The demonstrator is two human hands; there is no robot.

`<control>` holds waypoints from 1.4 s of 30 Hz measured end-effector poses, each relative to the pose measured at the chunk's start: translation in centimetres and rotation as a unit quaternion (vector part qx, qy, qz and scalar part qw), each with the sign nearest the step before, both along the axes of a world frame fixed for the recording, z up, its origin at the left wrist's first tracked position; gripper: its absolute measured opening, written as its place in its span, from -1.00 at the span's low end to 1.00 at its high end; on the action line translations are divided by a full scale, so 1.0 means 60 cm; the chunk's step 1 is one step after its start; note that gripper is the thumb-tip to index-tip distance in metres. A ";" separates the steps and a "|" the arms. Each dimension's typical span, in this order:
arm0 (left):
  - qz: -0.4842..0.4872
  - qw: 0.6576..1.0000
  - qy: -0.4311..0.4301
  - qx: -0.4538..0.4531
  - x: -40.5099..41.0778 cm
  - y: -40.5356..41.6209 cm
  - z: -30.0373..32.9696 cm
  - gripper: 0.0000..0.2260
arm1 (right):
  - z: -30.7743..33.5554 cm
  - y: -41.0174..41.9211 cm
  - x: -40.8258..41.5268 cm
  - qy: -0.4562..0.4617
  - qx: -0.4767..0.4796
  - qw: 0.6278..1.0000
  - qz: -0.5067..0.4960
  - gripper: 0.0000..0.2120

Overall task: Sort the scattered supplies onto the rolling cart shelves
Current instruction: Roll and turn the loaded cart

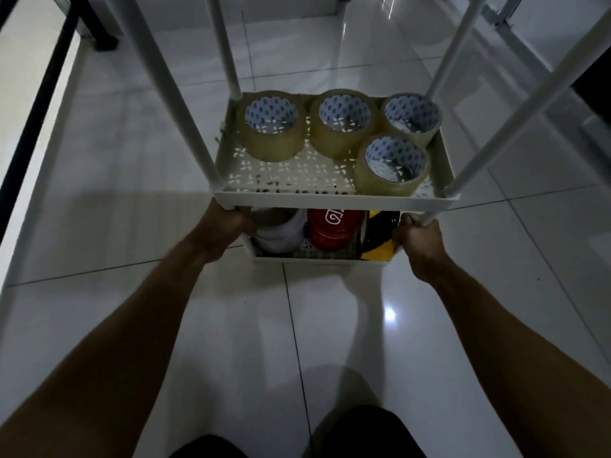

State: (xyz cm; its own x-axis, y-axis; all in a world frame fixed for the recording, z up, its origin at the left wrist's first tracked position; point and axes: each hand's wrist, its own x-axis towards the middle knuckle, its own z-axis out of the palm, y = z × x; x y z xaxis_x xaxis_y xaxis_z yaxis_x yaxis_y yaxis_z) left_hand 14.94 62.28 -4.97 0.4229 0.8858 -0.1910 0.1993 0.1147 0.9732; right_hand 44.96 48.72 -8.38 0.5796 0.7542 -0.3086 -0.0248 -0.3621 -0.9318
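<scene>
The white rolling cart [330, 199] stands on the tiled floor in front of me. Its middle shelf carries several rolls of clear tape [271, 127]. On the bottom shelf lie a white roll [281, 233], a red roll [334, 229] and a black-and-yellow striped roll [380, 239]. My left hand [224, 229] grips the cart's near-left post just under the middle shelf. Around the near-right post my right hand [418, 239] is curled at the same height. The upper shelf is out of frame.
White posts [158, 77] rise toward me on both sides. A black table leg [96, 28] stands at the far left, and a black bar [36, 107] runs along the left. Metal frames [506, 24] lie at the far right. My knees [363, 434] show at the bottom.
</scene>
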 end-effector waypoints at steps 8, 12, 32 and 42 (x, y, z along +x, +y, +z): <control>0.086 0.996 -0.011 0.026 0.003 -0.027 -0.011 -0.62 | -0.002 -0.019 -0.004 0.012 -0.002 1.000 0.004 -0.67; 0.072 0.996 -0.032 0.052 0.000 -0.047 0.003 -0.62 | 0.017 -0.036 -0.005 -0.002 0.049 0.998 0.048 -0.71; 0.125 0.954 -0.035 0.270 -0.010 -0.066 0.326 -0.37 | 0.363 -0.067 -0.042 -0.124 0.229 0.966 0.006 -0.18; 0.147 0.926 -0.067 0.341 -0.011 -0.086 0.568 -0.62 | 0.618 -0.087 -0.064 -0.128 0.330 0.935 0.030 -0.47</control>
State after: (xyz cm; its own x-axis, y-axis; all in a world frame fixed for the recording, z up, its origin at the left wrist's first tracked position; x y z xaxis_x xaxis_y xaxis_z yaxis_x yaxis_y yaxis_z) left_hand 14.26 57.10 29.13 0.1244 0.8612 0.4929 0.1292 -0.5066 0.8525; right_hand 41.09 43.48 28.72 0.5214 0.7643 0.3795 0.2320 0.3011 -0.9250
